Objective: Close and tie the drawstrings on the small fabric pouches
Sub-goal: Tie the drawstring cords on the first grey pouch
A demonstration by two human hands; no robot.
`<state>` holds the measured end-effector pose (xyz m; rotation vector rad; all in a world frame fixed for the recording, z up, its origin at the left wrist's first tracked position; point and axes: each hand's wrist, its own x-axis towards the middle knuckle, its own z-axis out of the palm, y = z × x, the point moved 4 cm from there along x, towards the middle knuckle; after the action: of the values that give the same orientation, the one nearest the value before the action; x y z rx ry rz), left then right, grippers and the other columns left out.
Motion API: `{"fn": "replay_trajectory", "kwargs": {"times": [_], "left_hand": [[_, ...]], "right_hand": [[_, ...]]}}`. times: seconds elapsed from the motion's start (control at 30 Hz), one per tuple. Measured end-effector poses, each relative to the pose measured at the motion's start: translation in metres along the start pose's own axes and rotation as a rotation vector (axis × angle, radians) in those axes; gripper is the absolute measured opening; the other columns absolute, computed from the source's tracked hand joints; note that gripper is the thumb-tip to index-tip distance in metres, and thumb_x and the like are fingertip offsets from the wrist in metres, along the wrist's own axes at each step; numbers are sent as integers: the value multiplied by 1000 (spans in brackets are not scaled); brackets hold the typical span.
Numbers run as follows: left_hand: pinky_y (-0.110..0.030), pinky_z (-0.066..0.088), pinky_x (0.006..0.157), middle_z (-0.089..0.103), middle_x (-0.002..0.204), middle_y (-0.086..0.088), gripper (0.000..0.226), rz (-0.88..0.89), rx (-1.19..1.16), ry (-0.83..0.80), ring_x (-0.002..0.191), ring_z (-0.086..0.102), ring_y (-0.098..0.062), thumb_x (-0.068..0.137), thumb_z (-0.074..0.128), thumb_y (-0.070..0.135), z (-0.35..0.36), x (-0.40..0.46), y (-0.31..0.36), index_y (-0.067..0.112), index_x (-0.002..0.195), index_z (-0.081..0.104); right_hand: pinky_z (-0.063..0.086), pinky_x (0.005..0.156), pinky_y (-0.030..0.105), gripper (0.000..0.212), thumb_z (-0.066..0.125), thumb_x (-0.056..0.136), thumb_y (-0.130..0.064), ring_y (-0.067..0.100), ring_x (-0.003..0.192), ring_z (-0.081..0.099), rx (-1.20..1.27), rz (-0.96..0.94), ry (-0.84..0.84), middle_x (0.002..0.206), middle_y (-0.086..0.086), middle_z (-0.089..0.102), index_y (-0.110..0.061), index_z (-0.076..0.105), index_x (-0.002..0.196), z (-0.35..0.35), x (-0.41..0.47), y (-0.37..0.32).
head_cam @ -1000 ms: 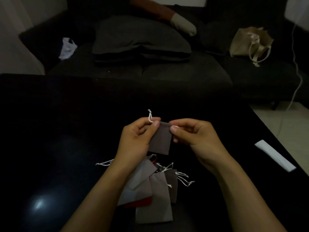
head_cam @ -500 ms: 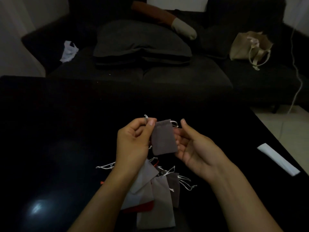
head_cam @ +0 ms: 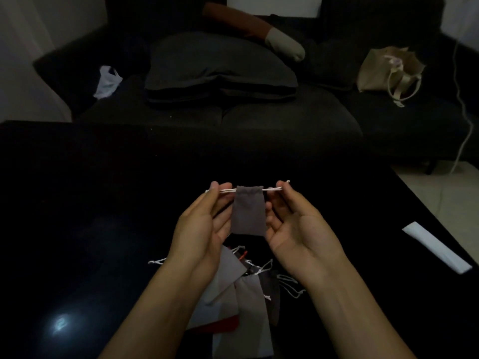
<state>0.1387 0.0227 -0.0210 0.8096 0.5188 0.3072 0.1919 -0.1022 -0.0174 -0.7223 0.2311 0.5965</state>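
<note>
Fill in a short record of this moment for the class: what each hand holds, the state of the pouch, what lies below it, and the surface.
left hand: pinches left drawstring ends
right hand: pinches right drawstring ends
grey pouch: hangs between the hands, top gathered
drawstrings: white, pulled taut sideways, no knot visible
pile of pouches: lies on the table under the hands
table: dark, glossy

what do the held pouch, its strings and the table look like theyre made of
Pouch: looks like soft matte grey fabric, perhaps velvety; it hangs limp and gathers at the top.
Strings: thin white twisted cord, probably cotton, pulled taut.
Table: hard glossy black surface, maybe glass or lacquer; it mirrors a light.
</note>
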Motion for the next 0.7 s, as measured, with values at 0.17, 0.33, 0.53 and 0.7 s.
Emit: {"fn": "replay_trajectory", "kwargs": {"times": [0.17,0.33,0.53,0.7], "left_hand": [[-28,53,86,78,99,-2,23,14,-141,108,99,72,-13,98,55,29,-6,2,4,13,105,69],[-29,52,90,78,99,0,27,104,-47,73,98,72,-11,100,50,35,-5,-2,8,16,107,68],[-32,52,94,78,95,-3,29,191,14,81,96,73,-12,101,48,35,-4,-6,14,14,103,68],[-30,49,95,77,101,-2,40,231,322,-85,103,70,-11,101,44,37,8,-11,16,14,93,75]], "right_hand": [[42,63,20,6,61,92,-15,8,65,57,87,-93,82,89,1,73,-14,67,91,-2,-3,-2],[43,52,18,7,58,94,-16,7,60,59,-2,-143,44,86,0,73,-17,65,93,-1,-3,-2],[46,51,17,10,54,97,-13,6,61,57,-99,-215,22,82,2,72,-14,64,96,1,-5,-7],[50,58,21,12,51,100,-19,10,67,66,-250,-229,-39,78,2,71,-16,61,96,4,-6,-9]]}}
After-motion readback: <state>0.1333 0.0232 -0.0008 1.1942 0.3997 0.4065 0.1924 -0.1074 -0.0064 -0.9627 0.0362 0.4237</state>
